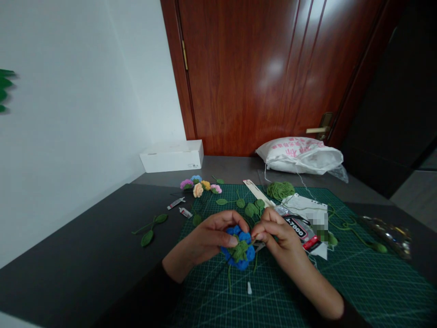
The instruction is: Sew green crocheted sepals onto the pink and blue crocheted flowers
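Observation:
A blue crocheted flower with a green centre piece [241,250] is held up over the cutting mat, its green side facing me. My left hand [218,234] grips its left edge, thumb on the green part. At the flower's right edge, the fingers of my right hand [275,232] are pinched together by a short strand of green yarn. What exactly lies in that pinch is too small to make out. A small metallic piece [259,246] shows just under the right fingertips. Loose green yarn tails [229,279] hang below the flower.
A white nozzle cap [249,288] lies on the green cutting mat [211,303]. Beyond are crocheted flowers [198,190], green leaves [251,209], glue tubes [185,212], a ruler [256,190], a yarn ball [280,190] and a glue package [300,232]. Behind stand a white box [172,157] and white sack [297,155].

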`<state>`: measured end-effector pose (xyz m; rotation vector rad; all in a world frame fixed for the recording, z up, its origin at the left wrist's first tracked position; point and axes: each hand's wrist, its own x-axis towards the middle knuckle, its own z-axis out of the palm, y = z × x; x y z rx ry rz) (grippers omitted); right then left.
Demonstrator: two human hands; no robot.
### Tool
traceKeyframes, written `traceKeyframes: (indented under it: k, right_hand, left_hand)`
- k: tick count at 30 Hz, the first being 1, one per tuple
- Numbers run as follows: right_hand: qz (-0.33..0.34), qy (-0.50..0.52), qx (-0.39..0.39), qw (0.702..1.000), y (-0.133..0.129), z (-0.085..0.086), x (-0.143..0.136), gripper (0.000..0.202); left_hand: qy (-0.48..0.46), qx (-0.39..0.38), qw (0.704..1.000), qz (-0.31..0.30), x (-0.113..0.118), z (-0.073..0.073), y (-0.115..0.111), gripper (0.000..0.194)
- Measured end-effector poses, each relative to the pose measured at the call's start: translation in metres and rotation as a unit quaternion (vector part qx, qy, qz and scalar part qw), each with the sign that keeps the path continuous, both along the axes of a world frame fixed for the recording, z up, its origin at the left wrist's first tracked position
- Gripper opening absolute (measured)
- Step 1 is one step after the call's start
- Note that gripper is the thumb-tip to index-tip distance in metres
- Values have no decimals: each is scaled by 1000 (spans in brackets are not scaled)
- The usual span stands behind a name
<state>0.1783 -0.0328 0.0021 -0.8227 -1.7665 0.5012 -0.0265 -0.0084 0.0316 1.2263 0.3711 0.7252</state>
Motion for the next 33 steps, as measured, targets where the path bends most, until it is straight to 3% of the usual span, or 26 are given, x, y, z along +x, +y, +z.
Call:
traceKeyframes:
  k: [11, 24, 33]
  right_hand:
    - [24, 6, -31, 999, -3, 0, -1, 38]
    - [60, 19, -68, 996, -2, -4, 2, 27]
    - [79, 46, -90, 992, -2, -4, -4, 39]
  left_hand:
    - [-2, 11, 1000, 6, -2, -1, 1, 27]
    - [-17, 12, 1000, 8, -5, -2, 2, 27]
    - [-31, 35, 999, 6, -5, -2, 2, 25]
